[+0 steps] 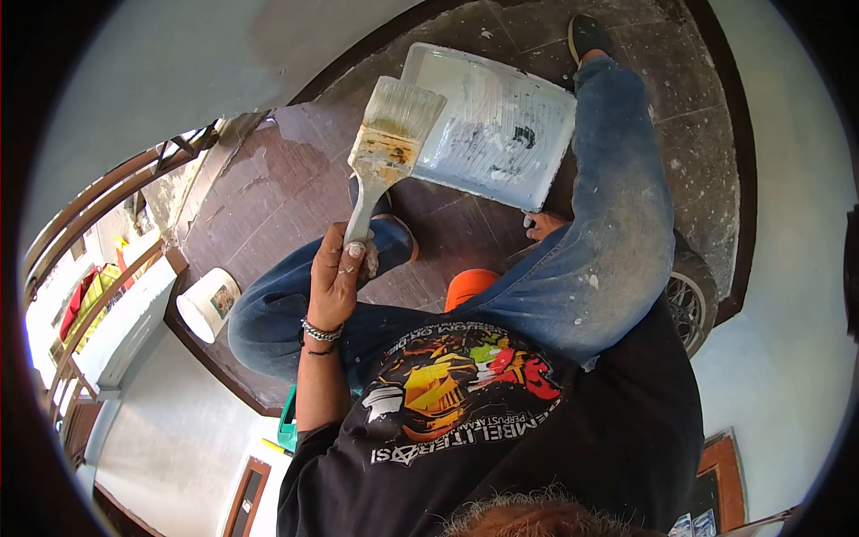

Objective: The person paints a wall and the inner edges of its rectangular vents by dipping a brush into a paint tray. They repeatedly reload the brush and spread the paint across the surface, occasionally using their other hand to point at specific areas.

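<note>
My left hand [338, 273], with a bracelet on its wrist, is closed round the pale handle of a wide paintbrush [386, 139]. The brush is raised, with its whitish, stained bristles toward the top, and overlaps the left side of a white paint tray [490, 125]. Whitish paint and dark marks cover the tray on the floor. My right hand [542, 225] shows partly beyond my right leg, its fingers closed at the tray's near corner. The rest of that hand is hidden.
A white bucket [208, 305] stands at the left, near a railing [116, 192]. Something orange [472, 288] lies between my legs. A wheel [687, 309] is beside my right leg. Walls curve around the dark tiled floor [693, 157], and a green object [287, 419] shows near my left elbow.
</note>
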A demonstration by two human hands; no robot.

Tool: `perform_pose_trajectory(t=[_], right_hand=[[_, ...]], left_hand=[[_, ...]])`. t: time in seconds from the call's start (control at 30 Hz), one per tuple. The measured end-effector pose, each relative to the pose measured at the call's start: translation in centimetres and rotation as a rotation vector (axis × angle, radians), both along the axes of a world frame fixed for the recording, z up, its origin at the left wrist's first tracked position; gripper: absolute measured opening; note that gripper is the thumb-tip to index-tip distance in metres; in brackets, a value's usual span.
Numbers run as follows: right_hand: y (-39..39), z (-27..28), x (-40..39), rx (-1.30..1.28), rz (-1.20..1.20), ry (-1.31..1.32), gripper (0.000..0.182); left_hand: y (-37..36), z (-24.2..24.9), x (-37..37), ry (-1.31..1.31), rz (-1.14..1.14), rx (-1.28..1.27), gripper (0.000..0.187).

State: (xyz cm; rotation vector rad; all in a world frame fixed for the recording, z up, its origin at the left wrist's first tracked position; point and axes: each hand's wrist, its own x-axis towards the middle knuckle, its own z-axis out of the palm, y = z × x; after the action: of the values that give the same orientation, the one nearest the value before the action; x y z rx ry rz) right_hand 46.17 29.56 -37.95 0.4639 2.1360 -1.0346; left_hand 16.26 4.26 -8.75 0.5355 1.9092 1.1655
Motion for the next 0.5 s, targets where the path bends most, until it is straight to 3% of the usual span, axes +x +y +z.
perform_pose_trajectory(t=[0.33,0.5], right_hand=[[5.2,-0.1,3.3,0.149,-0.089,-0.109,0.045],[9.2,3.3,7.6,0.264,-0.16,-0.197,0.044]], left_hand=[[0.5,1.1,0.1,-0.031,0.013,-0.017,0.02],[1.3,2.8,0.2,0.041,0.0,0.05,0.018]])
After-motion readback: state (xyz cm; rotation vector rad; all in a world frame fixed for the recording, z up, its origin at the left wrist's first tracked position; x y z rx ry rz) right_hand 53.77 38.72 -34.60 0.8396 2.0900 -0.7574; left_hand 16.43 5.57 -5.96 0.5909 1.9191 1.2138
